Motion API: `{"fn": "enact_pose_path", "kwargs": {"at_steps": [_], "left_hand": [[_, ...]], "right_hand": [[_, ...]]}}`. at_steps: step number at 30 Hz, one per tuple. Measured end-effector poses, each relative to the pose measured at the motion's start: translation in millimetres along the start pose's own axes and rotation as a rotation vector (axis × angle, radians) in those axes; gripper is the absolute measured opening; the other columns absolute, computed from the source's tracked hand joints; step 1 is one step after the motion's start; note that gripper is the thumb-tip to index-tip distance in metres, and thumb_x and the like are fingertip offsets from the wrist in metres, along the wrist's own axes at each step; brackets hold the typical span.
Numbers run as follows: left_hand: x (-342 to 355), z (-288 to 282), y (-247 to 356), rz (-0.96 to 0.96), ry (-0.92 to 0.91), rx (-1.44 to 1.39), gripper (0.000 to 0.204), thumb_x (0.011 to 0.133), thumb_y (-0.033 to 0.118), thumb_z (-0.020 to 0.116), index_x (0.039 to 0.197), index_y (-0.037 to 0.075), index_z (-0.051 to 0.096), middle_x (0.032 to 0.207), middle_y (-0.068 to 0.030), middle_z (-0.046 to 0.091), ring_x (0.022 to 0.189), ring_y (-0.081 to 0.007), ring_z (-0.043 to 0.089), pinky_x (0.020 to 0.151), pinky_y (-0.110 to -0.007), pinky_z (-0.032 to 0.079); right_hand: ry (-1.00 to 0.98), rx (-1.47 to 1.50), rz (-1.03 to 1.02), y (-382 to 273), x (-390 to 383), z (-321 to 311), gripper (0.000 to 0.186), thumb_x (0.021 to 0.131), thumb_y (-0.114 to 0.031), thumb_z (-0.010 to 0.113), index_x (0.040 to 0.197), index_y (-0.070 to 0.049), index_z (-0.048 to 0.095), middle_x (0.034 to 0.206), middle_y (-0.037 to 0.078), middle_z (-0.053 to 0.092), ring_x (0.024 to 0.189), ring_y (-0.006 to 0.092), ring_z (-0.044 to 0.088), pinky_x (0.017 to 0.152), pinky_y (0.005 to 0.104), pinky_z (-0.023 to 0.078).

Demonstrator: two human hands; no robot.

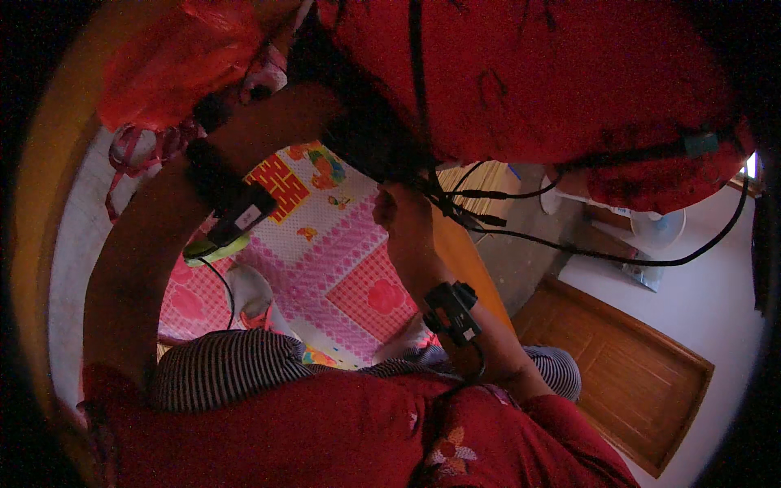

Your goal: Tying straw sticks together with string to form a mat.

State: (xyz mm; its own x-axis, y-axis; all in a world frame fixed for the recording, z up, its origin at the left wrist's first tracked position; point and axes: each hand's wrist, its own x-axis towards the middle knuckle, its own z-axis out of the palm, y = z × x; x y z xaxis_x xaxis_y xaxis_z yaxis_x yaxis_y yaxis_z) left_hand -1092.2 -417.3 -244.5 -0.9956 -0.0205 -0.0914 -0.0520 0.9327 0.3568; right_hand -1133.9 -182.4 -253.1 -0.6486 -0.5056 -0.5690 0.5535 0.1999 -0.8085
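From the left my bare forearm reaches up and across. My left hand (285, 122) lies in deep shadow against a dark bundle (366, 134) under a large red cloth (553, 73); its fingers are hidden. My right hand (403, 218) is raised in the middle with curled fingers, at the lower edge of the dark bundle. Whatever it holds cannot be made out. Black cables (480, 195) hang beside it to the right. Each wrist wears a strapped black device, the left one (242, 215) and the right one (451, 313).
Beneath my hands spreads a pink and white patterned sheet (325, 260) on a wood-edged bed. A translucent red plastic bag (179, 65) is at the upper left, above pink straps (122, 159). My striped trouser legs (228, 370) are below. A wooden door (618, 366) stands at the right.
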Motion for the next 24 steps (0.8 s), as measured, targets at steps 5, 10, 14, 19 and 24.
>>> {"fn": "enact_pose_path", "kwargs": {"at_steps": [5,10,14,19,24], "left_hand": [[13,22,-8,0.007,0.087,0.082,0.048,0.079,0.024,0.06,0.123,0.007,0.05,0.099,-0.02,0.061,0.087,-0.0329,0.063,0.072,-0.046,0.052],[14,27,-9,0.005,0.12,0.105,0.047,0.079,0.023,0.059,0.122,0.006,0.051,0.099,-0.0197,0.061,0.086,-0.0326,0.063,0.071,-0.046,0.052],[10,29,-10,-0.003,0.131,0.123,0.046,0.079,0.023,0.059,0.121,0.006,0.051,0.099,-0.0196,0.061,0.086,-0.0325,0.063,0.071,-0.046,0.052],[6,21,-7,0.012,0.145,0.113,0.044,0.079,0.023,0.059,0.12,0.006,0.052,0.098,-0.0193,0.061,0.085,-0.0322,0.063,0.071,-0.046,0.052],[-42,17,-16,-0.017,0.091,0.067,0.043,0.079,0.022,0.059,0.118,0.006,0.053,0.098,-0.0191,0.061,0.085,-0.032,0.063,0.07,-0.046,0.052]], "right_hand": [[0.074,-0.011,0.002,2,-2,3,0.013,0.081,-0.018,0.056,0.073,-0.009,0.054,0.063,0.001,0.051,0.053,0.0122,0.046,0.05,0.026,0.036],[0.029,-0.037,-0.058,5,-1,1,0.013,0.081,-0.018,0.056,0.072,-0.009,0.054,0.063,0.001,0.052,0.053,0.0124,0.047,0.051,0.0261,0.037],[0.029,-0.077,-0.017,10,6,3,0.012,0.08,-0.018,0.055,0.071,-0.009,0.054,0.063,0.001,0.052,0.053,0.0123,0.048,0.052,0.0259,0.037],[0.034,-0.063,-0.038,-12,-3,17,0.008,0.079,-0.015,0.056,0.074,-0.009,0.054,0.064,0.002,0.051,0.053,0.0122,0.047,0.052,0.0261,0.038],[-0.058,-0.095,-0.018,10,2,18,0.01,0.08,-0.017,0.057,0.079,-0.007,0.055,0.067,0.002,0.052,0.057,0.0124,0.049,0.055,0.0258,0.041]]}}
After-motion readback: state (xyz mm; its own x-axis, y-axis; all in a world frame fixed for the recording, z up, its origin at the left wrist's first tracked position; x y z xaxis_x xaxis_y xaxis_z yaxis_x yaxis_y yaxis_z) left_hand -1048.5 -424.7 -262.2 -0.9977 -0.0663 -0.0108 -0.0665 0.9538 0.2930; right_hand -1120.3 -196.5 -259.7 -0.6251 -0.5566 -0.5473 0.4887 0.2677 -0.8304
